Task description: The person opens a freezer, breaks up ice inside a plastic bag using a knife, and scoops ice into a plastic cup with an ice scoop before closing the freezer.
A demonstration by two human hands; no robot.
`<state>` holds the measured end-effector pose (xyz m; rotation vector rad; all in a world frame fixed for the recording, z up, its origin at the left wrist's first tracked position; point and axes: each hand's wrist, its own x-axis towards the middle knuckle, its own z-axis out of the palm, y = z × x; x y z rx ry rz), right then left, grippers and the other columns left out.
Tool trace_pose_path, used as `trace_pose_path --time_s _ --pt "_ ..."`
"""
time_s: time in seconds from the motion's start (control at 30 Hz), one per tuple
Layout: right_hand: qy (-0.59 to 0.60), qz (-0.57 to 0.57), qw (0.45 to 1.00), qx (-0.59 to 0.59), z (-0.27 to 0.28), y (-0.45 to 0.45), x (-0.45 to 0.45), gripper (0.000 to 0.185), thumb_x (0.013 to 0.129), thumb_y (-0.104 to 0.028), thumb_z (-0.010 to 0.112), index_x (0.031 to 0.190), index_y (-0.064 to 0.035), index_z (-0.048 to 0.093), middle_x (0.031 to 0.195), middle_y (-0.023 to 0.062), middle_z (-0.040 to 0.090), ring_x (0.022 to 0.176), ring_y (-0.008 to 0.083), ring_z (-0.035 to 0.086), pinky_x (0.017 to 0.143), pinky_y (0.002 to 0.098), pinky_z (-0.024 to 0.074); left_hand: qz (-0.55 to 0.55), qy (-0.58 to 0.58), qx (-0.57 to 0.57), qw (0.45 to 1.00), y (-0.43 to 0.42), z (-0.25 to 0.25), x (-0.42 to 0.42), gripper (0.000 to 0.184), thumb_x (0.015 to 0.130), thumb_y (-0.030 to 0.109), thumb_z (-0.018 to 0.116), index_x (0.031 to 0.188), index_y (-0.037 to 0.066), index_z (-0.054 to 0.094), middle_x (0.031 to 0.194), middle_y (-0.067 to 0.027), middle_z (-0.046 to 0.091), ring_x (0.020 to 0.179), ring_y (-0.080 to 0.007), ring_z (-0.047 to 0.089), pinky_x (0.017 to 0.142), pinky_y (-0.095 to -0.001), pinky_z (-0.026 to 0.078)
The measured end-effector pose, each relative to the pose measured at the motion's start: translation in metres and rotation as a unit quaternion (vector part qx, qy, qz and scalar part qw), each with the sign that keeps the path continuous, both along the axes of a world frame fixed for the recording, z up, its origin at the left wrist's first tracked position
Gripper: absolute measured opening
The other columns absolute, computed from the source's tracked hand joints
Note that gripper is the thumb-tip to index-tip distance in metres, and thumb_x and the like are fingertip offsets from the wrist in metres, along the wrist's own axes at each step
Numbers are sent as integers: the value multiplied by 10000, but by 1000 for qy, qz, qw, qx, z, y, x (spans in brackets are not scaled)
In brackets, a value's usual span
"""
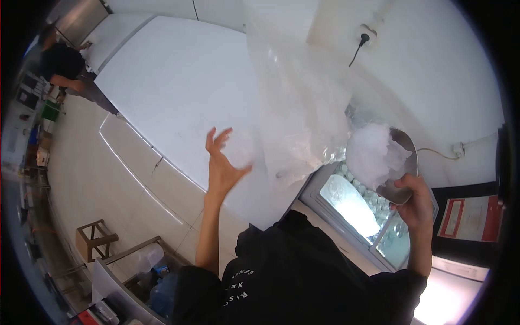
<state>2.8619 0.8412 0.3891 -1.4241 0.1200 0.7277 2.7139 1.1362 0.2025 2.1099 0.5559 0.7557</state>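
Note:
My right hand (417,205) grips the edge of a metal bowl (407,142), which is tilted on its side. A white, fluffy-looking mass (372,154) sits in and bulges out of the bowl; I cannot make out what it is. Left of it spreads a large translucent plastic sheet or bag (303,103), crumpled along its lower edge. My left hand (222,165) is raised over the white tabletop (189,76), fingers apart and holding nothing.
Below the bowl stands a lit glass-topped case (346,203) with several round items inside. A person in dark clothes (67,62) stands at the far left end. A brown stool (95,238) is on the floor at left. A plug (364,39) sits in the wall.

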Motion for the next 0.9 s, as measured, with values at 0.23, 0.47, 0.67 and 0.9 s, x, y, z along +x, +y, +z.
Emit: trace_pose_path --time_s 0.23,0.47,0.67,0.9 --pt "40 74 993 -82 -36 -1 -29 517 675 0 510 1181 36 411 992 144 549 863 208 576 712 317 503 -81 -97 -68 990 -91 10 -40 1183 506 74 841 1303 56 -33 1353 -226 279 1091 -354 469 923 -425 419" --pt "-124 222 950 -183 -84 13 -46 494 704 -22 511 1190 -19 423 1018 118 540 877 199 538 761 330 460 -138 -45 -86 986 -124 22 -45 1099 534 50 802 1315 61 30 1385 -272 219 1085 -374 467 915 -428 414" --pt "-392 313 820 -276 -79 39 -67 452 759 -112 541 1186 -41 414 1009 168 491 787 284 573 697 359 479 -159 -156 -22 975 -134 -28 -28 1113 529 60 794 1332 128 26 1320 -289 270 1083 -391 449 892 -462 414" --pt "-633 271 624 -369 -87 55 -75 450 695 -65 577 1127 2 470 1022 124 489 620 226 608 495 287 509 -98 -216 -26 971 -134 -32 -22 1089 584 52 772 1347 168 3 1291 -292 249 1130 -428 395 883 -497 422"
